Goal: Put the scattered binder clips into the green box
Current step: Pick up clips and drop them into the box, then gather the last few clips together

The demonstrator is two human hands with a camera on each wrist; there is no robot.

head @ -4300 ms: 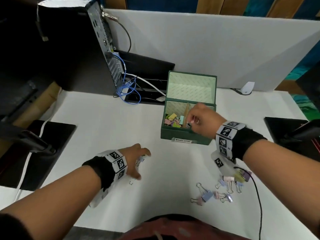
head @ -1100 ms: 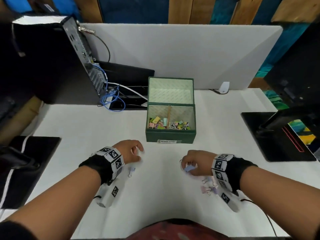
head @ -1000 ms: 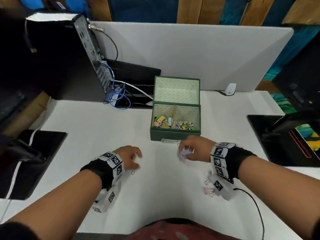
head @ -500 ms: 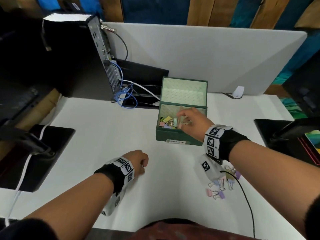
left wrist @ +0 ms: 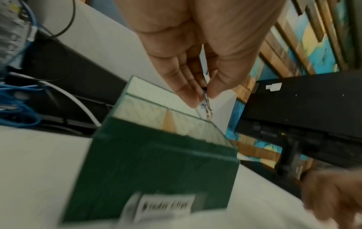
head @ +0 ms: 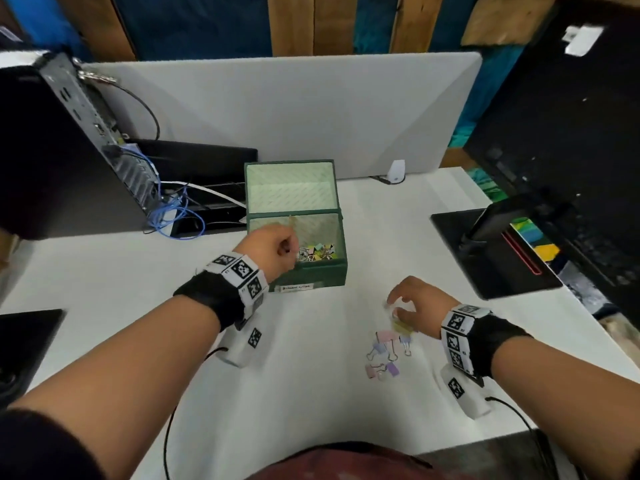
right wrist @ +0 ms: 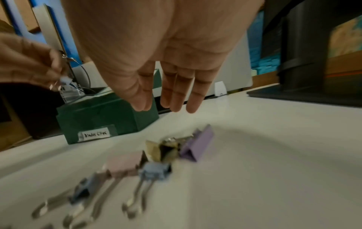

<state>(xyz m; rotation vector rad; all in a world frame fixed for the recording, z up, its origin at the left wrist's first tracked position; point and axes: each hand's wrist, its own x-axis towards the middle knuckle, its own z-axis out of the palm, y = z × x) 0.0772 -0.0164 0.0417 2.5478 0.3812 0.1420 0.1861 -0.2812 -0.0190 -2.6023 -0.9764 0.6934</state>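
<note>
The open green box (head: 342, 237) stands mid-table with several coloured clips (head: 317, 252) inside. My left hand (head: 289, 245) hovers over the box's left front corner. In the left wrist view its thumb and fingers (left wrist: 203, 96) pinch a small binder clip (left wrist: 206, 106) by its wire handle above the box (left wrist: 156, 162). My right hand (head: 398, 304) hovers low over the scattered binder clips (head: 384, 351) on the table. Its fingers (right wrist: 174, 100) are straight and hold nothing. Under it lie a pink clip (right wrist: 125, 164), a yellow one (right wrist: 154, 148), a purple one (right wrist: 197, 145) and blue ones (right wrist: 156, 170).
A computer tower (head: 69, 150) with blue cables (head: 173, 216) stands at the back left. A black monitor base (head: 491, 251) lies to the right and another black base (head: 20, 341) at the left edge. A grey partition (head: 277, 109) closes the back.
My right hand has left the box and come down over the clip pile. My left hand has risen from the table to the box with a clip pinched in it.
</note>
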